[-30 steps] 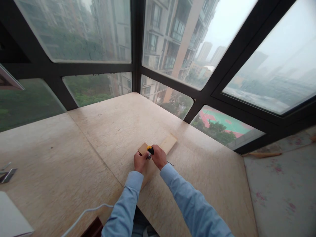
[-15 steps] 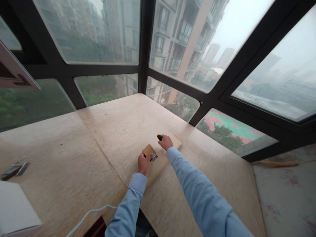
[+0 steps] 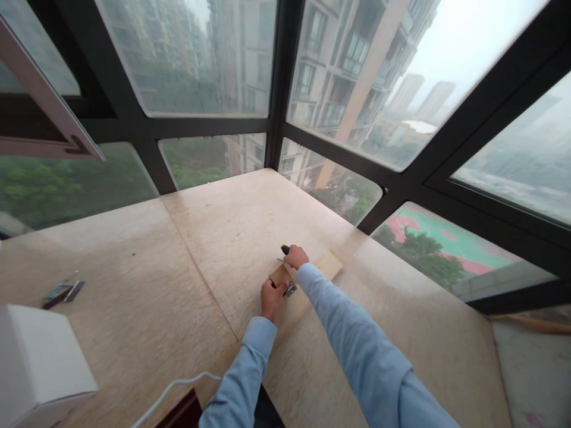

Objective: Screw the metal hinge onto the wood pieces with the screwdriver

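Note:
My left hand [image 3: 272, 299] is closed on a small brown flat block [image 3: 280, 274], thumb across its near side. A shiny metal piece, perhaps a hinge [image 3: 290, 289], sits by the thumb at the block's right edge. Just above and to the right, my right hand [image 3: 295, 257] is wrapped round a tool with a black and yellow handle [image 3: 285, 249]. A thin pale part shows under that hand near the block; the tool's kind is unclear. Below both hands lies a long pale wooden board [image 3: 328, 266], slanting across the stone surface.
The beige stone ledge [image 3: 223, 226] meets dark-framed windows [image 3: 276, 89]. At left, several small metal parts [image 3: 65, 291] lie behind a white box [image 3: 49, 356]. A white cable [image 3: 173, 383] runs along the near edge. A pink-edged panel [image 3: 49, 101] juts in at upper left.
My right hand has come nearer the brown block, bringing the tool close above it. My left hand keeps hold of the block. The whole view has shifted slightly, so the scene sits further right.

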`<state>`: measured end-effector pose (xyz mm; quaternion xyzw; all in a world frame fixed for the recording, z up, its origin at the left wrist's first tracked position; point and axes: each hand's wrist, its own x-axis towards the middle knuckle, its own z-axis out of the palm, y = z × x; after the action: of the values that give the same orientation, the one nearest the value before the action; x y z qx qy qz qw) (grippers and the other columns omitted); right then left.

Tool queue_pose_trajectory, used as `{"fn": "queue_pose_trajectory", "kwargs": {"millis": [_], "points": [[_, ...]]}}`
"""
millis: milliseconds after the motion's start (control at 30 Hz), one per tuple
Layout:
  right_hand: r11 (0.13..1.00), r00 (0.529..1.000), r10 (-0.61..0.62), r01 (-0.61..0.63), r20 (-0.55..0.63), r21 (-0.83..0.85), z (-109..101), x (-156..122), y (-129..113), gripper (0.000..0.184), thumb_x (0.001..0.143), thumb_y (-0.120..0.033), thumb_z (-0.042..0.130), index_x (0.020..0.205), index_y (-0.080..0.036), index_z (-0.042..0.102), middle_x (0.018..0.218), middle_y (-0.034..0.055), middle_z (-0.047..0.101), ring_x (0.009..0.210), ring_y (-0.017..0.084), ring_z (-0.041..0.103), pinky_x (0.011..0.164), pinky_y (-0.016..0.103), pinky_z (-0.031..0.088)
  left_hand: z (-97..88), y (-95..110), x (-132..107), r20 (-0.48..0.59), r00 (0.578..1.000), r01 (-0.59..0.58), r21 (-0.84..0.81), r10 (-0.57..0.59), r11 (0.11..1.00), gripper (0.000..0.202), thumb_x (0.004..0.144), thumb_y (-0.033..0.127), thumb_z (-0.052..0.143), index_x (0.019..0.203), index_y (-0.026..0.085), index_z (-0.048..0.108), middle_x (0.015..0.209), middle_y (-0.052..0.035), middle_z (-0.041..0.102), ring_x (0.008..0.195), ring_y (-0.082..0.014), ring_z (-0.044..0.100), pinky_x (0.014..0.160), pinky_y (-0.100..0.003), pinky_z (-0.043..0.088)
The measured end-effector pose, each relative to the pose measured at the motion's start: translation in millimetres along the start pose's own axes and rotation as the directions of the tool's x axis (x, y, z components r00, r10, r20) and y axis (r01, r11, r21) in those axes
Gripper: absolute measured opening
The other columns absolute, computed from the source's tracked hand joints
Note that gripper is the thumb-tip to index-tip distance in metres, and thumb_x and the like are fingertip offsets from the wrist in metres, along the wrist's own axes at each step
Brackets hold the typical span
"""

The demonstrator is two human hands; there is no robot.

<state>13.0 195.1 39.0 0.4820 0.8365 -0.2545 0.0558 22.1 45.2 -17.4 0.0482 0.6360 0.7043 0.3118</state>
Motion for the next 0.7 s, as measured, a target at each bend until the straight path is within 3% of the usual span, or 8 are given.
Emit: {"fn": "queue_pose_trajectory", "kwargs": {"millis": [167,267,433,567,700], "points": [[0.996,0.998,0.017,-0.011,-0.060,0.088,-1.9,5.2,12.1,0.032,0.071,-0.013,0.071,0.103,-0.013,0.067,0.112,0.0181,0.069,0.107,0.029,0.067,0.084,0.034,0.053,-0.7,-0.5,1.3,-0.012,1.000,-0.001,0.041,0.002,0.999,0.031,0.056,0.018,0.081,0.083,0.007,0.071,0.079,-0.0134,0.074,0.071,-0.0232,0.069,0.059,-0.027,0.053],[0.980,0.996,0.058,-0.045,-0.066,0.196,-5.7,8.1,29.1,0.032,0.068,-0.012,0.071,0.099,-0.014,0.064,0.103,0.0154,0.071,0.097,0.027,0.070,0.075,0.032,0.055,-0.8,0.7,2.4,-0.021,1.000,0.000,0.096,0.002,0.995,0.030,0.056,0.018,0.081,0.082,0.008,0.071,0.077,-0.0123,0.074,0.071,-0.0235,0.069,0.059,-0.028,0.053],[0.885,0.989,0.122,-0.069,-0.088,0.460,-20.2,1.9,62.2,0.026,0.077,-0.014,0.063,0.101,-0.014,0.054,0.081,0.0061,0.069,0.064,0.016,0.070,0.052,0.022,0.054,0.0,0.3,3.8,-0.023,1.000,0.005,0.125,-0.002,0.992,0.027,0.056,0.018,0.081,0.080,0.009,0.071,0.077,-0.0113,0.074,0.071,-0.0231,0.069,0.058,-0.027,0.052],[0.785,0.970,0.175,-0.034,-0.170,0.619,-42.5,-12.6,94.5,0.024,0.084,-0.013,0.057,0.104,-0.016,0.046,0.084,0.0031,0.067,0.065,0.012,0.070,0.053,0.017,0.055,-0.4,-3.8,5.2,-0.011,1.000,-0.006,0.122,0.007,0.993,0.028,0.056,0.019,0.081,0.081,0.009,0.071,0.079,-0.0122,0.074,0.070,-0.0221,0.069,0.058,-0.026,0.052],[0.719,0.944,0.280,-0.084,-0.177,0.690,-58.4,-31.3,137.5,0.027,0.084,-0.014,0.060,0.107,-0.016,0.045,0.082,0.0017,0.067,0.062,0.012,0.070,0.056,0.019,0.057,-1.9,-6.7,6.4,0.003,0.999,-0.039,0.146,0.039,0.989,0.028,0.058,0.023,0.079,0.081,0.009,0.070,0.080,-0.0126,0.074,0.069,-0.0218,0.068,0.057,-0.026,0.051]]}}
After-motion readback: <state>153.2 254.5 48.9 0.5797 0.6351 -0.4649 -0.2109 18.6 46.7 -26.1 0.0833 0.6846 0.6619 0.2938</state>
